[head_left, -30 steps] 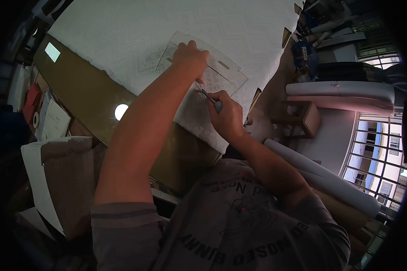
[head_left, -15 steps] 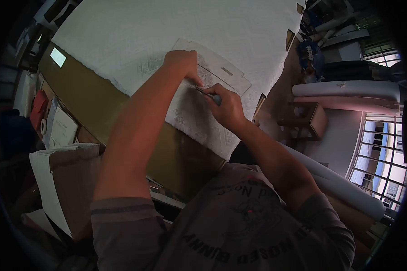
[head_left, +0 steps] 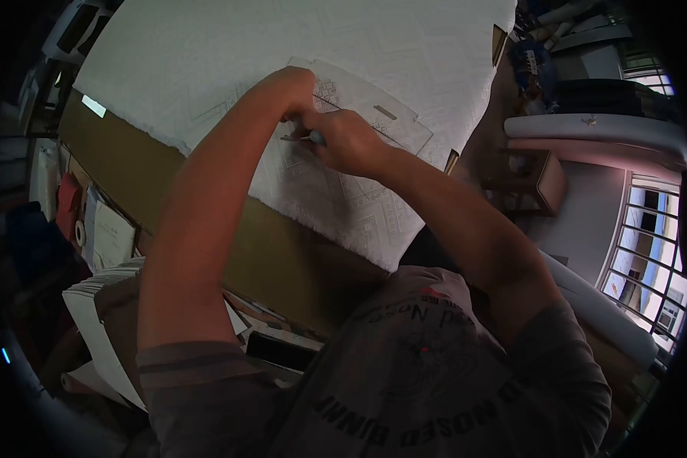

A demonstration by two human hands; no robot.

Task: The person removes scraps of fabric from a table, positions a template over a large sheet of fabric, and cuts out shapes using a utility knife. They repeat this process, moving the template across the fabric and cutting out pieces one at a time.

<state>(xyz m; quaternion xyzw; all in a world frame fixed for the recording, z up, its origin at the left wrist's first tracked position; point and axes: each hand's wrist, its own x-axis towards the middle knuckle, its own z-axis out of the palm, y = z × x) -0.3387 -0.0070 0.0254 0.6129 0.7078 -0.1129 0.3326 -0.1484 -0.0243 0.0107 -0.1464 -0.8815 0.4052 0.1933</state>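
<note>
A clear flat template (head_left: 406, 128) with a slot lies on white embossed fabric (head_left: 343, 200). My left hand (head_left: 301, 90) bears down on the template's near left part; most of its fingers are hidden behind the wrist. My right hand (head_left: 349, 142) is closed around a small tool (head_left: 317, 138) with a grey rounded handle and a thin metal shaft pointing left. It sits right beside my left thumb, close to the template's near edge. Where the tool's tip meets the fabric, if it does, I cannot make out.
The fabric's rough edge runs across a brown tabletop (head_left: 275, 248). Stacked white sheets (head_left: 103, 328) stand at the lower left. On the right are a wooden stool (head_left: 538, 183), long rolls of material (head_left: 595, 130) and a barred window (head_left: 649, 252).
My right hand has slid left and slightly up with the tool, along the template's near side. My left hand has shifted a little left and up. The view has tilted slightly.
</note>
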